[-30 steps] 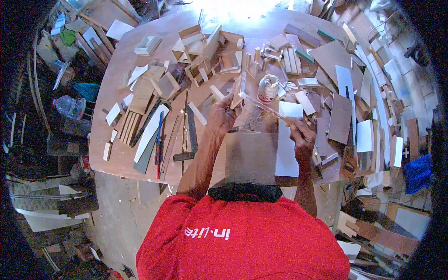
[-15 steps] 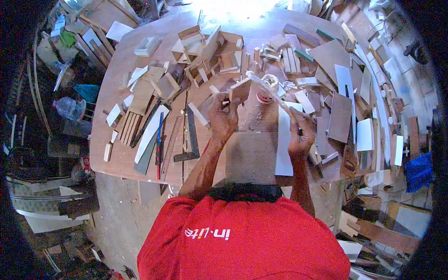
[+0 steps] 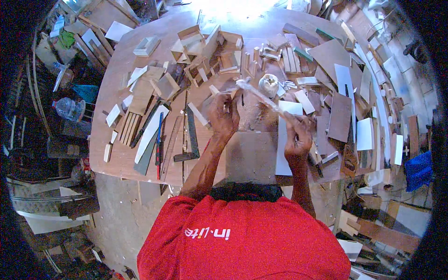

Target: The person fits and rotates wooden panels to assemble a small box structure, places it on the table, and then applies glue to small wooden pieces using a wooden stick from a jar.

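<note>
My left hand (image 3: 223, 116) is closed around a small wooden piece (image 3: 234, 87), now turned nearly edge-on and partly hidden by the fingers. In my right hand (image 3: 298, 136) is a thin stick (image 3: 262, 98), gripped near its lower end and slanting up to the left. Its whitish, coated tip is at the piece in my left hand; whether they touch I cannot tell. Just beyond the stick stands an open tub (image 3: 269, 84) with a pale, crusted rim. Beneath my hands lies a brown board (image 3: 251, 158) at the table's near edge.
Several small wooden boxes (image 3: 191, 42) stand at the back of the table (image 3: 105, 156). On the left lie a black try square (image 3: 190, 140), a red and black pencil-like tool (image 3: 159, 149) and wood strips. White and brown panels (image 3: 339, 116) crowd the right side.
The wooden piece in my left hand has turned from showing its broad face to nearly edge-on. My right hand has shifted slightly left, bringing the stick's tip lower and left.
</note>
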The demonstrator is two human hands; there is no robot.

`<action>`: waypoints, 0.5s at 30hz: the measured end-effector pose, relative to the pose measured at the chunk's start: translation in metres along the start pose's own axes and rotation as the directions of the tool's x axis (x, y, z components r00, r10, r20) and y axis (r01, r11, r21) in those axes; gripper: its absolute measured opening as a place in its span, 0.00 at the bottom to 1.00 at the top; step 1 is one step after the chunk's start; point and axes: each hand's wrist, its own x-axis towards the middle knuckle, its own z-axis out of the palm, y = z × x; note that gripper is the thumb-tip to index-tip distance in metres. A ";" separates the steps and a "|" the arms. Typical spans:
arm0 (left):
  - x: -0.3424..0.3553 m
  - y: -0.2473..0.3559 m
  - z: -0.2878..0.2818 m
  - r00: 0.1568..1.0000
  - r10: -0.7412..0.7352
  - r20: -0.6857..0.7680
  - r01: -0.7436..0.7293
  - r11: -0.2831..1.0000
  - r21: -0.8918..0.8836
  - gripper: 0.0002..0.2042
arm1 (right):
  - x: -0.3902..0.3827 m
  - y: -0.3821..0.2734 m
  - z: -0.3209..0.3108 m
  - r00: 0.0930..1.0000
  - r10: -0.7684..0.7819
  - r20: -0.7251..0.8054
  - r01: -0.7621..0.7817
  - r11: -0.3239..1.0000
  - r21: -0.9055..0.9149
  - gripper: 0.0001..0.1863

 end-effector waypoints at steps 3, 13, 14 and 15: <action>-0.006 -0.004 0.000 0.984 -0.176 0.025 0.177 0.981 -0.083 0.05 | 0.000 -0.003 0.001 0.990 0.138 0.006 -0.137 0.979 0.151 0.11; -0.003 -0.005 0.000 0.995 -0.092 -0.022 0.089 0.989 -0.116 0.05 | -0.005 0.017 0.010 0.595 0.748 0.294 -0.778 0.446 0.443 0.12; -0.001 -0.001 -0.001 0.999 -0.042 -0.021 0.040 0.997 -0.060 0.06 | -0.007 0.021 0.011 0.595 0.749 0.292 -0.778 0.445 0.442 0.12; 0.000 0.001 -0.002 1.000 0.009 -0.017 -0.009 1.000 -0.004 0.07 | -0.009 0.025 0.012 0.593 0.755 0.278 -0.774 0.440 0.456 0.12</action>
